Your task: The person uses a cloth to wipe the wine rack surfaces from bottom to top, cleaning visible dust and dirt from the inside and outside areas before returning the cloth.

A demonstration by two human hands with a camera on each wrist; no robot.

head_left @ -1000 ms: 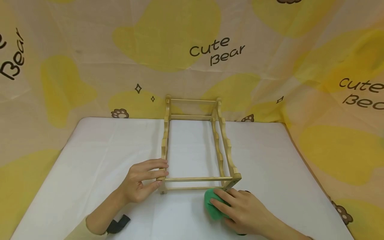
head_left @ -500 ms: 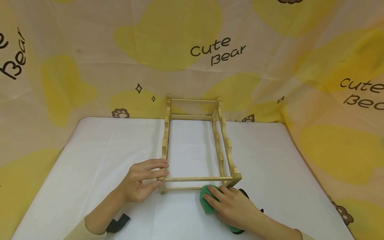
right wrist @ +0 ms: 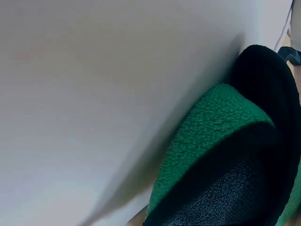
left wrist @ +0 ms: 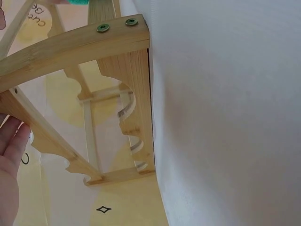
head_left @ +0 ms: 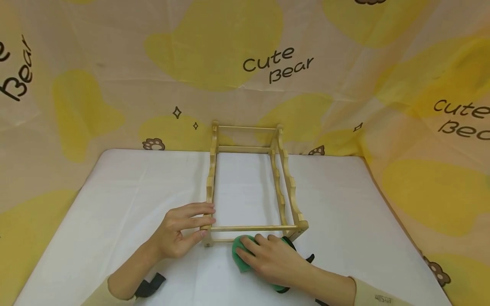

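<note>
A light wooden rack (head_left: pixel 285 170) with scalloped side rails and thin crossbars stands lengthwise on the white table. My left hand (head_left: pixel 180 229) holds its near left corner, fingertips over the top rail and thumb against the outer side. Fingers of that hand (left wrist: pixel 11 141) also show at the rail in the left wrist view. Bunched under my right hand (head_left: pixel 273 259) is a green towelling cloth (head_left: pixel 239 250) with black edging, gripped against the rack's lower front crossbar (head_left: pixel 222 241). The right wrist view shows the folded cloth (right wrist: pixel 211 122) up close, with a dark grey side.
Beneath the left forearm a black strap-like piece (head_left: pixel 151 285) lies at the table's near edge. A yellow patterned curtain (head_left: pixel 229 51) printed with "Cute Bear" encloses the back and sides of the white table (head_left: pixel 115 191).
My right hand has slid left along the rack's lower front crossbar with the cloth, from the right corner to about the middle. The left hand and the rack stay put.
</note>
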